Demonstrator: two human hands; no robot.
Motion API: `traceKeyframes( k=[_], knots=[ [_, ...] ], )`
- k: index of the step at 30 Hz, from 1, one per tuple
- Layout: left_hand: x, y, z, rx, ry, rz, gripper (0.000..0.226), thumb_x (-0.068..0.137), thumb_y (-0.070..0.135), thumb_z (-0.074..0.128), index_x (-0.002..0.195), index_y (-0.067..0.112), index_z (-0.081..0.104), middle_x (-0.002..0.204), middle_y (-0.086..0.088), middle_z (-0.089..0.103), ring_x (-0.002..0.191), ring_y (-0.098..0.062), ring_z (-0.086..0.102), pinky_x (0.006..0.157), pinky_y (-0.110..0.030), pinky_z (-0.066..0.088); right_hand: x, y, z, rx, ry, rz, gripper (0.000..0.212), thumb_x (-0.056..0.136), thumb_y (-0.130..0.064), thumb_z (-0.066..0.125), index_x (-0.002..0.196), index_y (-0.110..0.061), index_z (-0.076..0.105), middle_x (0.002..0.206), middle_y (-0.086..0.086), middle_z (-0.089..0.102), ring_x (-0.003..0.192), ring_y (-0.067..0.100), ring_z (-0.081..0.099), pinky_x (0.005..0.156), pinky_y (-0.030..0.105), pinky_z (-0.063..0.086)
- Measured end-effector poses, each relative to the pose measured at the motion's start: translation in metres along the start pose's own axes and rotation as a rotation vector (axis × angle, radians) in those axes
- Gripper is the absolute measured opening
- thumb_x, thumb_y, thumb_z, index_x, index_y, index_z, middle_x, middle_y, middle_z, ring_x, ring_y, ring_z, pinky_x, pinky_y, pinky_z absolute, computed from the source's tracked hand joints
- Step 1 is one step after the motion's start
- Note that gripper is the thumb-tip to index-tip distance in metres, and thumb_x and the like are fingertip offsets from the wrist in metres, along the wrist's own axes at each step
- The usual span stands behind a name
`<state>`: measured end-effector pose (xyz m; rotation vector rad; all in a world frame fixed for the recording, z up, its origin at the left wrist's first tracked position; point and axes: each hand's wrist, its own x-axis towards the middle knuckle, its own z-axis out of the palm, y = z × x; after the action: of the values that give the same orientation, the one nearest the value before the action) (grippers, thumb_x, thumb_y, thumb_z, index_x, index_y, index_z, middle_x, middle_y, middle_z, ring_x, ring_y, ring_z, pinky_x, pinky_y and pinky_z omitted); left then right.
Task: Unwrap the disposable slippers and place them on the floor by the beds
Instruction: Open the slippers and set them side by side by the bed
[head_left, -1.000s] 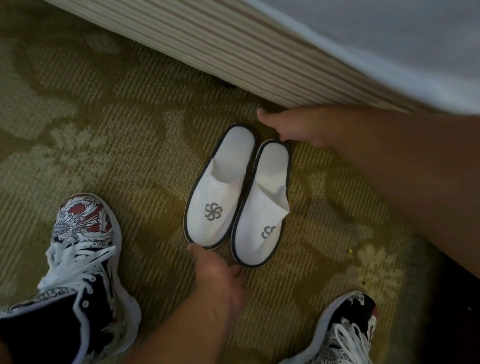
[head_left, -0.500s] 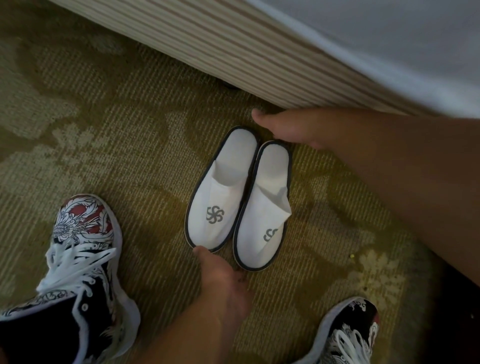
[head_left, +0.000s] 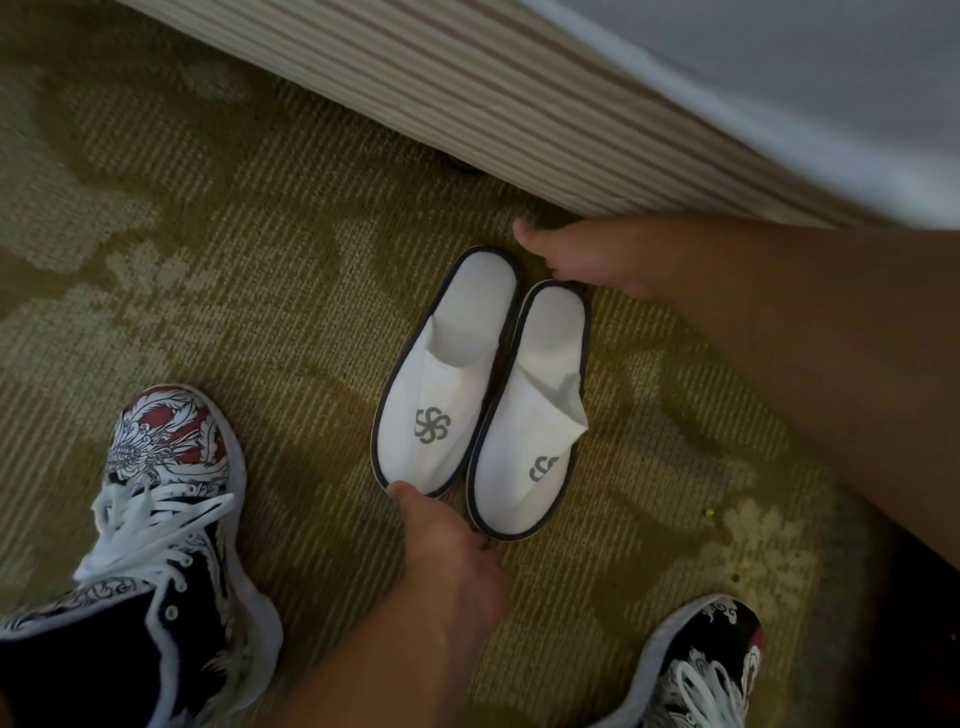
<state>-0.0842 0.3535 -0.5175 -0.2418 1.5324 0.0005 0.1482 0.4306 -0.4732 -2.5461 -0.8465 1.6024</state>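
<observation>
Two white disposable slippers with dark trim and a grey swirl logo lie unwrapped, side by side on the carpet next to the bed. The left slipper (head_left: 447, 384) and the right slipper (head_left: 530, 415) touch along their inner edges. My left hand (head_left: 447, 551) reaches in from below, its thumb against the toe rim of the left slipper and its fingers curled near the right slipper's toe. My right hand (head_left: 582, 254) comes from the right and rests at the heel ends, thumb stretched out. Neither hand lifts a slipper.
The striped bed base (head_left: 493, 98) with a white sheet (head_left: 779, 67) above it runs diagonally across the top. Patterned olive carpet (head_left: 234, 260) covers the floor. My left sneaker (head_left: 161, 509) stands at the lower left and my right sneaker (head_left: 711, 670) at the lower right.
My left thumb has crept slightly up against the left slipper's toe. The slippers and my right hand stay almost where they were.
</observation>
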Motion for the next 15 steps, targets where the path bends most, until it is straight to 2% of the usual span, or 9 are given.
traceKeyframes(
  k=[15],
  knots=[
    [-0.002,0.001,0.002,0.020,0.006,0.009,0.098,0.079,0.086,0.026,0.152,0.021,0.025,0.153,-0.021,0.032,0.138,-0.039,0.033,0.109,-0.059,0.026,-0.013,-0.015,0.005,0.018,-0.009,0.003,0.074,0.099,-0.059,0.023,0.149,-0.007,0.033,0.155,0.016,0.033,0.141,0.031,0.032,0.117,0.043,0.025]
  ],
)
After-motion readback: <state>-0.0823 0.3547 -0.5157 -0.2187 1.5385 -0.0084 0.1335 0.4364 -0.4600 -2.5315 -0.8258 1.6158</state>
